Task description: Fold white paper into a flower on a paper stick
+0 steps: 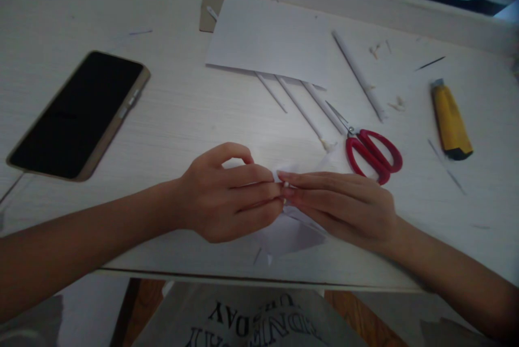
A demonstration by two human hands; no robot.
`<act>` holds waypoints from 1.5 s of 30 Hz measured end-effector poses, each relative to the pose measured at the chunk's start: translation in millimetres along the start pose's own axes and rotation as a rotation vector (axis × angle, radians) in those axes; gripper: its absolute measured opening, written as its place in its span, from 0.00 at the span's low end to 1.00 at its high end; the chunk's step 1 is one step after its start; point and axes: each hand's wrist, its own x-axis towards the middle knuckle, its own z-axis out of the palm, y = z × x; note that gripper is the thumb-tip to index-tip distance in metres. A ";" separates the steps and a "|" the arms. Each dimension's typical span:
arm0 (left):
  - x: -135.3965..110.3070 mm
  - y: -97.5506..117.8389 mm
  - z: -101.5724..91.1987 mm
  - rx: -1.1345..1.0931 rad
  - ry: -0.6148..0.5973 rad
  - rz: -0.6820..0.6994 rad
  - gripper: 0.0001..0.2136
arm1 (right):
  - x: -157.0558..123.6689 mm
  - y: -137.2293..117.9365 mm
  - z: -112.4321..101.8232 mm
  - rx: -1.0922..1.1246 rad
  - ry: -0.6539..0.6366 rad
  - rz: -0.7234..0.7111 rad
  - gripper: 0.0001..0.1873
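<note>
My left hand (233, 195) and my right hand (351, 204) meet fingertip to fingertip just above the table's front half. Pinched between them is a small white piece of paper (277, 175), mostly covered by the fingers; its full shape is hidden. A tiny whitish tip (286, 185) pokes out among the right fingertips. Beneath the hands lies loose white paper (294, 236), partly in shadow. Scissors with red handles (371, 155) rest beyond my right hand, blades a little apart. Several thin rolled paper sticks (300, 104) lie past the hands, partly under a white sheet (270, 39).
A smartphone (77, 114) with a cable lies at the left. At the right is a yellow utility knife or glue-like tool (452, 120). A thicker paper roll (359, 74), a dark thin stick (430, 63) and small scraps (397, 104) are scattered at the back right.
</note>
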 end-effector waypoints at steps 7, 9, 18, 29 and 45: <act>-1.3 -4.3 4.0 0.038 -0.004 0.073 0.09 | -5.3 6.3 2.3 0.026 -0.048 -0.029 0.09; -1.4 -4.4 4.1 0.041 -0.013 0.108 0.09 | -6.3 7.0 2.9 0.017 -0.054 -0.023 0.09; -0.4 -6.3 3.8 0.071 -0.038 0.088 0.10 | -5.5 6.5 5.3 0.015 -0.018 -0.017 0.09; 0.5 -9.2 6.0 0.050 -0.001 0.142 0.08 | -9.9 8.3 5.9 -0.011 -0.010 -0.041 0.10; 0.8 -8.5 4.6 0.060 -0.009 0.154 0.10 | -10.3 11.0 2.2 0.005 -0.088 -0.034 0.10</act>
